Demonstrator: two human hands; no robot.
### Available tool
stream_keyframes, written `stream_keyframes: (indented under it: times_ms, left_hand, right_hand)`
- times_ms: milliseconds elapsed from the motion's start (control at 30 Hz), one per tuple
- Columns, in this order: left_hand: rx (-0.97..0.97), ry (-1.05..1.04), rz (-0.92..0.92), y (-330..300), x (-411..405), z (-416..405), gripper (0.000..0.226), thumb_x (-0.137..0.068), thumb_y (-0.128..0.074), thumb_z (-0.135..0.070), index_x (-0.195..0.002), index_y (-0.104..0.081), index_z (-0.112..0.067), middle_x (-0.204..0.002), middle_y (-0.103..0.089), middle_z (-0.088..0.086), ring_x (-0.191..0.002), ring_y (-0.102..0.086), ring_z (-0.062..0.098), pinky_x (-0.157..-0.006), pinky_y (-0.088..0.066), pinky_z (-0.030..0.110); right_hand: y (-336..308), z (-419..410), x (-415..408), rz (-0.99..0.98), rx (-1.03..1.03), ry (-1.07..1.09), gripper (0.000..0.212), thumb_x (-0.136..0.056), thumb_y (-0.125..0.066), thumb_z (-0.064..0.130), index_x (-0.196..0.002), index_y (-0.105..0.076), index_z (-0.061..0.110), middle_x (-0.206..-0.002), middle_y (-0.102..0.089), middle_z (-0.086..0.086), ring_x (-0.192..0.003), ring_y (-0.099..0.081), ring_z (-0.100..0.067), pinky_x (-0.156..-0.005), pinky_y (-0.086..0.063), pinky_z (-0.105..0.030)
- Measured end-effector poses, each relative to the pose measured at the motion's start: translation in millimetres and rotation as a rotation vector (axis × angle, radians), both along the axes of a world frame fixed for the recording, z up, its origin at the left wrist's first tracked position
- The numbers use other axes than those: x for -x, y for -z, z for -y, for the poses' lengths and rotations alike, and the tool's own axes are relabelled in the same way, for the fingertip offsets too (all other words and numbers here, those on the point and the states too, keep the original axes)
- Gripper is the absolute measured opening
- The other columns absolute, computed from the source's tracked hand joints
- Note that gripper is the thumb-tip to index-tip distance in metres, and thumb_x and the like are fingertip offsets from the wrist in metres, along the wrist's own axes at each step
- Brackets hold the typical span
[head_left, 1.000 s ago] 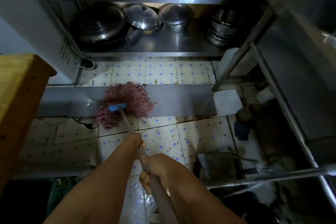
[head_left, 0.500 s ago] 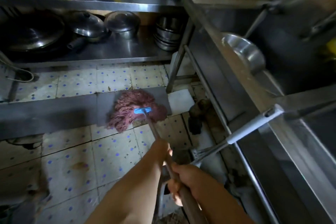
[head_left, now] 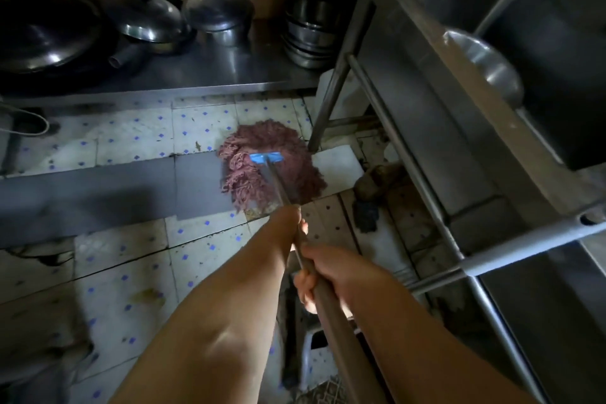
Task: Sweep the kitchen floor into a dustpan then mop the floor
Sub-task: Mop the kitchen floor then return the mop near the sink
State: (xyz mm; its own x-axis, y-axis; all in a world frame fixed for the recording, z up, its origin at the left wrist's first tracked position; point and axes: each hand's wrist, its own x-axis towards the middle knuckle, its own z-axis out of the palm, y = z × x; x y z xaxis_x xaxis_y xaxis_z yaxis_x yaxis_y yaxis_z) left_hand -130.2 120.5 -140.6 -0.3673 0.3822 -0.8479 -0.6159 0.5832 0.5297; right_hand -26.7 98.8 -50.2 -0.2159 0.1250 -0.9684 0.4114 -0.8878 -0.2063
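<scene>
Mopping step: both hands grip the mop handle (head_left: 278,185), left hand (head_left: 293,223) lower down the shaft and right hand (head_left: 323,267) above it, fingers wrapped round. The pink string mop head (head_left: 262,174) lies flat on the tiled floor (head_left: 137,272), partly over the grey strip (head_left: 98,187) and just beside the steel table leg (head_left: 331,98). Judgement: keep the strands pressed flat and work them around the leg, steering clear of the white-handled tool (head_left: 524,249) leaning at right.
</scene>
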Motion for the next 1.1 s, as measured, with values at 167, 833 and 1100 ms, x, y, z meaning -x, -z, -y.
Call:
stream_keyframes:
  times_ms: [167, 833, 1100]
  left_hand:
    - [0.048, -0.144, -0.013, 1, 55, 40, 0.026, -0.098, -0.044, -0.012, -0.074, -0.048, -0.005, -0.058, -0.042, 0.007, -0.041, -0.042, 0.016, -0.033, -0.034, 0.019]
    - [0.27, -0.226, -0.09, -25, 95, 185, 0.043, -0.102, -0.033, -0.012, -0.061, -0.04, -0.001, -0.035, -0.042, 0.011, -0.011, -0.03, 0.01, -0.022, -0.019, 0.008]
    - [0.163, -0.164, -0.024, -16, -11, 136, 0.025, -0.098, -0.038, -0.013, -0.08, -0.051, -0.001, -0.067, -0.052, 0.019, -0.055, -0.049, 0.025, -0.05, -0.039, 0.029]
  right_hand:
    - [-7, 30, 50, -0.003, 0.049, -0.105, 0.028, -0.099, -0.045, 0.026, -0.076, -0.043, 0.011, -0.054, -0.039, -0.005, -0.021, -0.034, -0.01, -0.036, -0.034, -0.007]
    - [-19, 139, 92, 0.014, 0.094, -0.42, 0.042, -0.096, -0.05, 0.04, -0.071, -0.053, 0.006, -0.046, -0.044, -0.006, -0.036, -0.04, -0.013, -0.041, -0.036, -0.022]
    - [-33, 106, -12, 0.045, -0.098, -0.473, 0.046, -0.1, -0.041, 0.04, -0.071, -0.045, 0.004, -0.031, -0.043, -0.006, -0.034, -0.039, -0.016, -0.044, -0.033, -0.026]
